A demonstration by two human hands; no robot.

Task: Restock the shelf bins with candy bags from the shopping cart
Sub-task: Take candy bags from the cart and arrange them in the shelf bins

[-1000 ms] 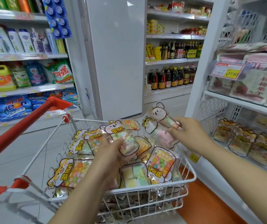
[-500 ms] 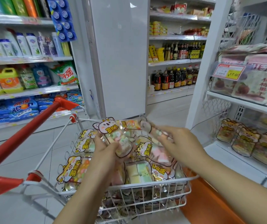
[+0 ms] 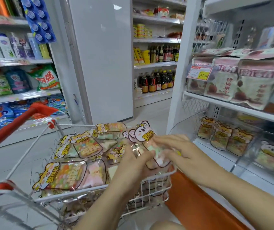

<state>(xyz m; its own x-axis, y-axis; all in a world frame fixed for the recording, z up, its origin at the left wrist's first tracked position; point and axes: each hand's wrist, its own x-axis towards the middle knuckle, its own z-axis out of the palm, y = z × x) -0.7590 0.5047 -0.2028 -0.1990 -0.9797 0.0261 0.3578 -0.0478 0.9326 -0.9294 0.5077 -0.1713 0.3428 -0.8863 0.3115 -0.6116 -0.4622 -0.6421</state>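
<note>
I read the cart as white wire with a red handle. Its bags have yellow cartoon tops and yellow lettering edged in black, over clear fronts of pastel pink, green and orange sweets. The pink bag has a pale pink bear top. The shelf is white, its tag pink and yellow. The floor strip is orange.

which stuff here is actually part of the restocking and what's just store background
Job: pink candy bag, held by left hand and right hand; candy bags in the shopping cart; shelf bin.
Background: detergent packs, sauce bottles, dried fruit bags, price tag.
</note>
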